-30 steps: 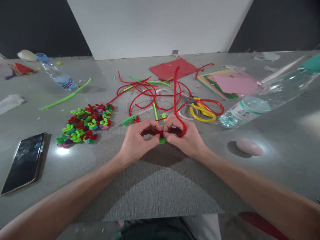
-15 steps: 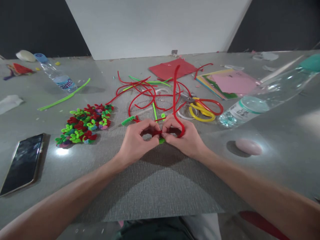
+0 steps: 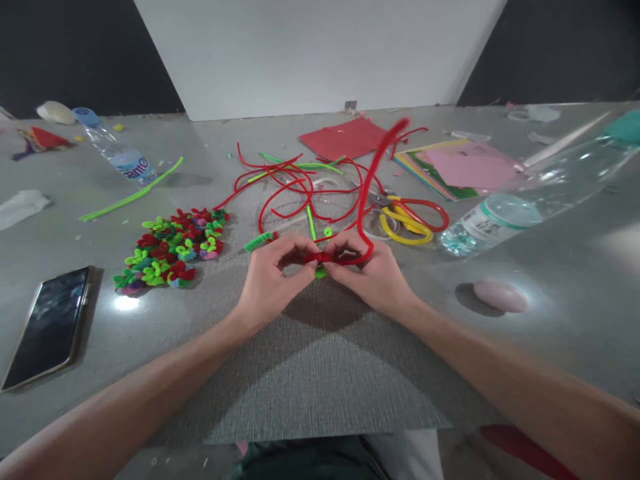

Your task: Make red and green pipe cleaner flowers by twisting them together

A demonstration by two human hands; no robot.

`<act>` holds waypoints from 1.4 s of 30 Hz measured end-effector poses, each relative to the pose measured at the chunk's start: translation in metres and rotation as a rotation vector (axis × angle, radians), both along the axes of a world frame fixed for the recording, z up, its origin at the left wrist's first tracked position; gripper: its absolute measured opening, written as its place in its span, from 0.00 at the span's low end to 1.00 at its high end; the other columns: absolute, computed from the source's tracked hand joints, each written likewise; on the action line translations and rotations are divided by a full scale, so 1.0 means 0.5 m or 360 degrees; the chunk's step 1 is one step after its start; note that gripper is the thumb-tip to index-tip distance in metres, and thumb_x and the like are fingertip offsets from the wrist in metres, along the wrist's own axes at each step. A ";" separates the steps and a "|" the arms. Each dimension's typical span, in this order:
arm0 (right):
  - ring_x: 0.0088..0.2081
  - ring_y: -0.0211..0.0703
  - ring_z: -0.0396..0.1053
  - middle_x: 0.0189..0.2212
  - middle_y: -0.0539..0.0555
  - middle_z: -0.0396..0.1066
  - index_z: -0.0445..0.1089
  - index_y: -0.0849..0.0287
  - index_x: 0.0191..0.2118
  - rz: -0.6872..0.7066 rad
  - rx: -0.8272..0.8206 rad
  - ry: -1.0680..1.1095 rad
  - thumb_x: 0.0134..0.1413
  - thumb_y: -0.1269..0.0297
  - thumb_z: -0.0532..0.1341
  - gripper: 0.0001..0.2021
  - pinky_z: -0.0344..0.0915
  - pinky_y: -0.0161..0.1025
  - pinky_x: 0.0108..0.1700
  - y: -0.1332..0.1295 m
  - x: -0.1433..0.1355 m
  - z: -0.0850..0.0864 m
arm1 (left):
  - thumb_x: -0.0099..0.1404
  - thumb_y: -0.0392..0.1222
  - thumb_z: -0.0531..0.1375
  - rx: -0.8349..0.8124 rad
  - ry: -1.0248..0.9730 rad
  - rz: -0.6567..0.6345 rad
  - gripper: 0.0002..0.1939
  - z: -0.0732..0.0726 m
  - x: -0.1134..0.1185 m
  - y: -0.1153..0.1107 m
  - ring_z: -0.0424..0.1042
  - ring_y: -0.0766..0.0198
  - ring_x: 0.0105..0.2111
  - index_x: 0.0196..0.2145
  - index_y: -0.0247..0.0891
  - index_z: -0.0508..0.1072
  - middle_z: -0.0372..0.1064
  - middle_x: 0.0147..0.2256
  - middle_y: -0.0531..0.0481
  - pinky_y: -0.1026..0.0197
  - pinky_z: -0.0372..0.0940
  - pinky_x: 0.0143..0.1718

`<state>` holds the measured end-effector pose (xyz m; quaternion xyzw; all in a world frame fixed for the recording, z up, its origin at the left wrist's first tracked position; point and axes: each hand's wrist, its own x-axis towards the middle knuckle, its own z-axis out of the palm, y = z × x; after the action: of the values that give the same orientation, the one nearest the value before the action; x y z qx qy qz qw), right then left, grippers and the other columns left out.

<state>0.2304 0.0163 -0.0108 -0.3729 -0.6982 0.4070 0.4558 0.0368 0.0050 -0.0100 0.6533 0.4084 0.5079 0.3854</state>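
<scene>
Left hand point(image 3: 270, 277) and right hand point(image 3: 377, 277) both pinching red pipe cleaner point(image 3: 365, 193) at picture centre, fingertips close together; its free end points to one o'clock. Green piece point(image 3: 321, 273) just below fingertips. From hands: loose pipe cleaners point(image 3: 306, 191) twelve o'clock, scissors point(image 3: 413, 230) two, fuzzy flowers point(image 3: 163, 251) nine.

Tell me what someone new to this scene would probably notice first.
Probably the bright red pipe cleaner in the middle, pinched by the left hand and right hand, with one long end rising up. Next might come the cluster of fuzzy flowers, mostly red and green, on the table left of the hands. Scissors with red and yellow handles also stand out, just beyond the right hand.
</scene>
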 end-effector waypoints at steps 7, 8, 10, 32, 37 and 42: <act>0.34 0.39 0.74 0.31 0.47 0.76 0.75 0.55 0.34 -0.0047 0.0113 0.0008 0.56 0.72 0.66 0.05 0.73 0.39 0.40 -0.001 0.002 0.004 | 0.64 0.33 0.67 0.0033 0.0060 0.0011 0.05 -0.006 0.000 -0.002 0.81 0.63 0.37 0.38 0.39 0.81 0.82 0.36 0.51 0.60 0.77 0.44; 0.34 0.39 0.73 0.30 0.47 0.76 0.75 0.54 0.34 -0.0056 0.0113 0.0016 0.56 0.72 0.66 0.05 0.73 0.39 0.40 -0.002 0.002 0.004 | 0.64 0.33 0.67 0.0037 0.0073 0.0014 0.05 -0.006 0.001 -0.002 0.81 0.63 0.37 0.38 0.40 0.82 0.82 0.36 0.51 0.60 0.77 0.44; 0.34 0.39 0.74 0.31 0.47 0.76 0.74 0.54 0.34 -0.0063 0.0110 0.0041 0.55 0.72 0.67 0.05 0.73 0.39 0.40 -0.003 0.002 0.002 | 0.65 0.32 0.66 0.0041 0.0094 0.0015 0.06 -0.006 0.002 -0.002 0.81 0.63 0.37 0.38 0.39 0.82 0.82 0.37 0.51 0.60 0.77 0.44; 0.35 0.40 0.73 0.32 0.47 0.76 0.75 0.55 0.33 0.0041 0.0203 0.0052 0.54 0.77 0.68 0.08 0.69 0.41 0.41 -0.002 0.002 -0.009 | 0.59 0.28 0.62 0.0042 0.0111 -0.0003 0.09 0.000 0.004 -0.006 0.76 0.66 0.34 0.35 0.38 0.77 0.78 0.33 0.54 0.62 0.73 0.41; 0.35 0.38 0.73 0.32 0.46 0.77 0.75 0.54 0.34 0.0059 0.0145 0.0163 0.54 0.76 0.68 0.08 0.69 0.39 0.42 -0.002 0.000 -0.007 | 0.60 0.29 0.62 0.0043 0.0078 -0.0010 0.08 0.003 0.004 -0.007 0.76 0.66 0.35 0.35 0.38 0.78 0.78 0.33 0.53 0.63 0.72 0.41; 0.35 0.37 0.73 0.32 0.46 0.76 0.75 0.54 0.34 0.0079 0.0140 0.0203 0.53 0.78 0.69 0.10 0.69 0.37 0.41 -0.002 0.000 -0.007 | 0.59 0.28 0.63 0.0036 0.0031 -0.0033 0.07 0.003 0.004 -0.006 0.74 0.67 0.33 0.33 0.37 0.76 0.76 0.32 0.54 0.64 0.71 0.39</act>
<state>0.2305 0.0154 -0.0141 -0.3084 -0.6941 0.4099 0.5051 0.0388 0.0022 -0.0082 0.6667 0.3995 0.5021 0.3793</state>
